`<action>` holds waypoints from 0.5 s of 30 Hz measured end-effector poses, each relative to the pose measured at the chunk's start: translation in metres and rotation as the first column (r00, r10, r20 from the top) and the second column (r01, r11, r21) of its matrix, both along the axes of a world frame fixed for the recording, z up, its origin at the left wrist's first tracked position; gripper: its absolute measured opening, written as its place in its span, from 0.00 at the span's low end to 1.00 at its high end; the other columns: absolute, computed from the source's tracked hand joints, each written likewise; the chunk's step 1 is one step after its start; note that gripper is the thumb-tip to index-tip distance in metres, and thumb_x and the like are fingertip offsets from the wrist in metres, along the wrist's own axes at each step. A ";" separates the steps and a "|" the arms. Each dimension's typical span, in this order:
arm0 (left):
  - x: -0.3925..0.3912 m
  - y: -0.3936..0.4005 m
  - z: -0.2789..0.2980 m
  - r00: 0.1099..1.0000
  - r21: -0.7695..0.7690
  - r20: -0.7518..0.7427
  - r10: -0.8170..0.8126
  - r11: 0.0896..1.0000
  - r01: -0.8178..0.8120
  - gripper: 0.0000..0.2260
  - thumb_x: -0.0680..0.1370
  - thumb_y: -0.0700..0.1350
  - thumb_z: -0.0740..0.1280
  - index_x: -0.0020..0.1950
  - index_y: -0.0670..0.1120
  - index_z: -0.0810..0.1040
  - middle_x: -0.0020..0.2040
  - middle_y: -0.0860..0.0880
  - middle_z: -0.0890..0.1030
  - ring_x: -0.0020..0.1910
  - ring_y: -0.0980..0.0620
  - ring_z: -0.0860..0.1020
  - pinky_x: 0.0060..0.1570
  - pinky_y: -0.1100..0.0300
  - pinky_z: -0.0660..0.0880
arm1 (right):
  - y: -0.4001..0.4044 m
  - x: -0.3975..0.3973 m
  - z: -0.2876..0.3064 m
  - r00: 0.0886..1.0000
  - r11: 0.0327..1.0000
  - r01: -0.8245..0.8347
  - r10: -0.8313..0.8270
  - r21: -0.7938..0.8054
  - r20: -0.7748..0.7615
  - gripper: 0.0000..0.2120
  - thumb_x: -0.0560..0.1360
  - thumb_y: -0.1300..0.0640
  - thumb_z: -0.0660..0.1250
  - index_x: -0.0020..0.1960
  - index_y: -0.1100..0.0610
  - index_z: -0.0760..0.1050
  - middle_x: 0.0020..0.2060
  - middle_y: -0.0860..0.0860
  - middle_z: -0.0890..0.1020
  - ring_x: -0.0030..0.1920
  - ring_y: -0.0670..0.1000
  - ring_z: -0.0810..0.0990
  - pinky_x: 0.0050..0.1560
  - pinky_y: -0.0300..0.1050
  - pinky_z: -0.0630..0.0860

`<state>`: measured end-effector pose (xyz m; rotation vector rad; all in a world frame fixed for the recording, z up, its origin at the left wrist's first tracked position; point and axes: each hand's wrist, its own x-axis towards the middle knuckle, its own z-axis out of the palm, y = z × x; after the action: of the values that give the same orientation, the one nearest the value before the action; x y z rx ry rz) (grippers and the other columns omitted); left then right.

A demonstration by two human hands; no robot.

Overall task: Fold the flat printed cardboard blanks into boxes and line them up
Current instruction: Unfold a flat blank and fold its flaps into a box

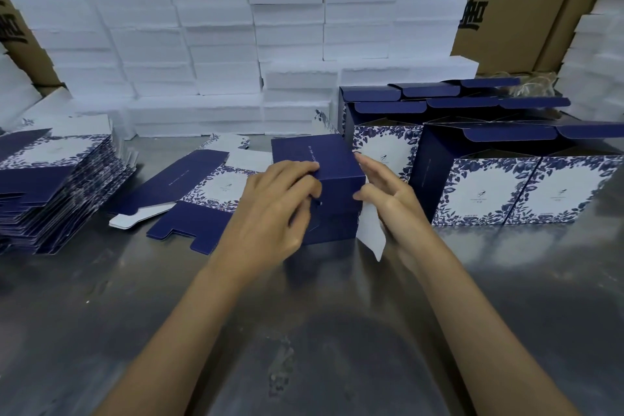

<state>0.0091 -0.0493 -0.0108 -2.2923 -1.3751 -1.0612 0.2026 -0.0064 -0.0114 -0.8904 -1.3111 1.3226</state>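
Observation:
A navy box (332, 179), partly folded, lies on its side at the middle of the steel table (304, 331). My left hand (273, 209) grips its near left corner, fingers curled over the top edge and thumb on a flap. My right hand (388, 192) holds its right side with thumb and fingers; a white flap (371, 233) sticks out below it. One flat blank (199, 192) lies just left of the box. A tall stack of flat blanks (54, 186) sits at the far left. Several folded boxes (499, 189) with open lids stand in rows on the right.
White foam blocks (209, 51) are piled along the back of the table. Brown shipping cartons (526, 3) with black print stand behind them. More white foam (594, 61) rises at the right edge.

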 end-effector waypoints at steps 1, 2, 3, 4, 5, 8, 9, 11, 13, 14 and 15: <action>0.002 0.000 -0.002 0.998 -0.010 -0.049 0.028 1.000 -0.029 0.06 0.76 0.44 0.70 0.51 0.47 0.76 0.66 0.49 0.76 0.66 0.48 0.71 0.59 0.45 0.71 | 0.000 0.001 0.000 1.000 1.000 0.001 -0.001 -0.020 -0.003 0.27 0.77 0.72 0.61 0.70 0.51 0.76 0.63 0.45 0.83 0.65 0.45 0.79 0.60 0.38 0.79; 0.004 -0.001 -0.003 0.994 -0.031 -0.087 0.060 0.998 -0.063 0.11 0.74 0.50 0.73 0.52 0.48 0.76 0.67 0.48 0.75 0.67 0.47 0.70 0.60 0.45 0.70 | 0.000 0.001 0.001 1.000 1.000 -0.002 0.002 -0.029 0.008 0.27 0.76 0.72 0.61 0.70 0.51 0.77 0.62 0.48 0.83 0.63 0.47 0.81 0.58 0.39 0.80; 0.005 -0.001 -0.005 0.988 -0.057 -0.123 0.089 0.994 -0.096 0.16 0.72 0.55 0.74 0.53 0.48 0.75 0.67 0.48 0.74 0.67 0.46 0.68 0.60 0.44 0.69 | 0.000 0.002 0.001 1.000 1.000 -0.008 0.009 -0.029 0.022 0.27 0.76 0.72 0.60 0.69 0.51 0.77 0.62 0.49 0.84 0.61 0.48 0.82 0.55 0.39 0.81; 0.007 -0.001 -0.006 0.982 -0.066 -0.150 0.117 0.990 -0.128 0.19 0.70 0.57 0.76 0.53 0.48 0.75 0.68 0.46 0.73 0.67 0.45 0.68 0.61 0.43 0.69 | 0.000 0.003 0.001 0.999 1.000 -0.018 0.019 -0.023 0.033 0.27 0.75 0.72 0.60 0.69 0.51 0.77 0.61 0.49 0.84 0.60 0.48 0.82 0.52 0.37 0.80; 0.010 0.000 -0.007 0.975 -0.065 -0.171 0.141 0.986 -0.154 0.21 0.69 0.58 0.77 0.53 0.48 0.76 0.67 0.45 0.74 0.67 0.44 0.67 0.60 0.41 0.69 | 0.000 0.005 0.000 0.999 0.999 -0.031 0.031 -0.015 0.044 0.28 0.75 0.72 0.60 0.69 0.51 0.77 0.59 0.48 0.85 0.59 0.48 0.83 0.50 0.36 0.80; 0.013 0.001 -0.011 0.967 0.004 -0.178 0.182 0.983 -0.184 0.17 0.70 0.52 0.78 0.51 0.47 0.77 0.66 0.43 0.75 0.65 0.41 0.69 0.59 0.38 0.71 | 0.002 0.009 0.001 0.990 0.997 -0.073 0.070 0.018 0.126 0.26 0.75 0.68 0.60 0.67 0.47 0.78 0.58 0.44 0.85 0.59 0.47 0.83 0.51 0.39 0.78; 0.013 0.002 -0.012 0.967 0.028 -0.169 0.189 0.982 -0.187 0.15 0.71 0.49 0.78 0.50 0.46 0.77 0.66 0.42 0.75 0.65 0.41 0.69 0.58 0.38 0.71 | 0.004 0.012 0.001 0.986 0.995 -0.093 0.089 0.020 0.138 0.25 0.76 0.64 0.60 0.67 0.46 0.78 0.58 0.43 0.85 0.59 0.46 0.82 0.50 0.38 0.78; 0.012 0.003 -0.015 0.966 0.060 -0.158 0.203 0.979 -0.195 0.12 0.73 0.47 0.77 0.50 0.46 0.77 0.65 0.42 0.75 0.64 0.41 0.70 0.59 0.38 0.71 | 0.008 0.016 0.001 0.982 0.990 -0.137 0.136 0.005 0.128 0.26 0.72 0.59 0.57 0.67 0.47 0.78 0.61 0.44 0.84 0.62 0.44 0.81 0.50 0.38 0.77; 0.012 0.004 -0.016 0.968 0.067 -0.149 0.201 0.979 -0.193 0.12 0.73 0.46 0.77 0.50 0.45 0.76 0.65 0.42 0.75 0.64 0.41 0.70 0.59 0.38 0.71 | 0.010 0.019 0.000 0.975 0.989 -0.145 0.147 -0.025 0.166 0.30 0.69 0.60 0.57 0.70 0.49 0.76 0.65 0.46 0.82 0.66 0.46 0.78 0.58 0.46 0.78; 0.012 0.004 -0.017 0.970 0.067 -0.144 0.195 0.980 -0.187 0.12 0.73 0.46 0.77 0.50 0.45 0.76 0.65 0.43 0.75 0.64 0.41 0.70 0.59 0.38 0.71 | 0.010 0.019 -0.003 0.965 0.988 -0.153 0.156 -0.033 0.208 0.30 0.71 0.63 0.59 0.71 0.49 0.74 0.66 0.46 0.80 0.68 0.47 0.77 0.63 0.51 0.77; 0.012 0.005 -0.017 0.973 0.064 -0.135 0.185 0.982 -0.177 0.13 0.73 0.45 0.77 0.50 0.45 0.76 0.65 0.43 0.75 0.65 0.41 0.70 0.60 0.38 0.71 | 0.008 0.017 -0.006 0.953 0.983 -0.179 0.184 -0.040 0.242 0.29 0.74 0.68 0.61 0.73 0.49 0.72 0.67 0.46 0.79 0.68 0.48 0.77 0.67 0.53 0.75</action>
<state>0.0210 -0.0447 -0.0280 -2.1135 -1.4498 -0.8519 0.2200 0.0021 -0.0170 -0.9881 -1.6073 1.3996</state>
